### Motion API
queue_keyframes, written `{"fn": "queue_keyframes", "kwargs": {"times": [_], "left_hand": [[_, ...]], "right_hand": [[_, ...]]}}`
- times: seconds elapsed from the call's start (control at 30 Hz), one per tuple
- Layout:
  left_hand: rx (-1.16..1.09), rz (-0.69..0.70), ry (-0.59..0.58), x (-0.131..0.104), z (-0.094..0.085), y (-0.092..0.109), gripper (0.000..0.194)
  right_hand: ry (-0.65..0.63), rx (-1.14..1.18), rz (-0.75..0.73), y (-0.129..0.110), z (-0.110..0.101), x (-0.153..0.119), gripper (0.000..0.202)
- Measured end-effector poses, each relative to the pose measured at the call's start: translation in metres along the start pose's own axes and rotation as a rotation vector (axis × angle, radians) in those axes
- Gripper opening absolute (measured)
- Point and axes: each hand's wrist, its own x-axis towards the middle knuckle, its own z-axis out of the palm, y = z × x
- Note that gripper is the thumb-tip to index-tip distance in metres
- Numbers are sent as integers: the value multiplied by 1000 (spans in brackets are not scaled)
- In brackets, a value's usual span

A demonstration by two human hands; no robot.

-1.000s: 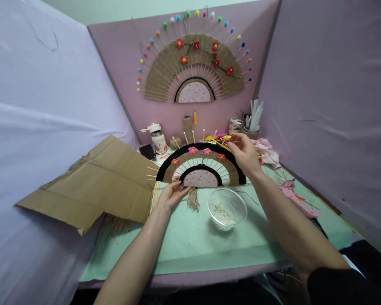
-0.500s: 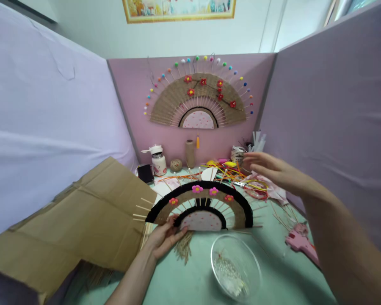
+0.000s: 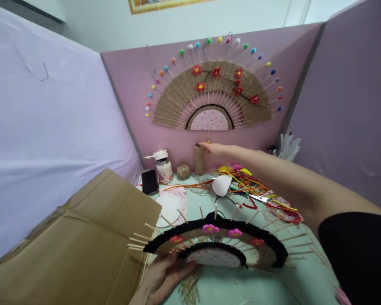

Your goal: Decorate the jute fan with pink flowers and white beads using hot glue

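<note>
A half-round fan (image 3: 217, 228) with black yarn bands, pink and red flowers and wooden sticks is tilted over the table. My left hand (image 3: 168, 273) grips its lower left part, thumb near the dotted pink centre. My right hand (image 3: 213, 149) reaches far forward, its fingers at the top of an upright brown roll (image 3: 199, 160); whether they grip the roll or the small tassel (image 3: 208, 139) behind is hard to tell. That tassel hangs beneath a larger woven fan (image 3: 211, 91) with red flowers and coloured pompoms on the pink panel.
A cardboard piece (image 3: 114, 220) lies at the left. Behind stand a white bottle (image 3: 164, 169), a twine ball (image 3: 183, 171) and a black box (image 3: 150, 181). Scissors (image 3: 260, 198) and coloured pipe cleaners (image 3: 241, 180) lie right of centre.
My right hand has moved left and forward to the brown roll. The view has shifted, and the held fan appears lower and larger. The clear bowl has nearly left the view.
</note>
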Motion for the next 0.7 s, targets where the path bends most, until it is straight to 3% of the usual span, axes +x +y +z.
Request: {"fn": "queue_keyframes", "kwargs": {"times": [0.07,0.17,0.3,0.47,0.6,0.7], "left_hand": [[-3,-16,17,0,-1,1,55],[-7,-29,41,1,-1,2,42],[-13,-33,49,0,1,1,35],[4,-36,-6,0,1,0,49],[31,-31,-44,0,3,1,36],[67,-25,-43,0,5,2,29]], "right_hand": [[4,-25,-9,-3,7,13,33],[23,-69,3,-5,13,22,32],[88,-110,11,-8,5,9,32],[205,-119,-7,-18,-36,-34,14],[216,-99,-19,-20,-69,-80,8],[208,-116,-87,-17,-77,-118,17]]}}
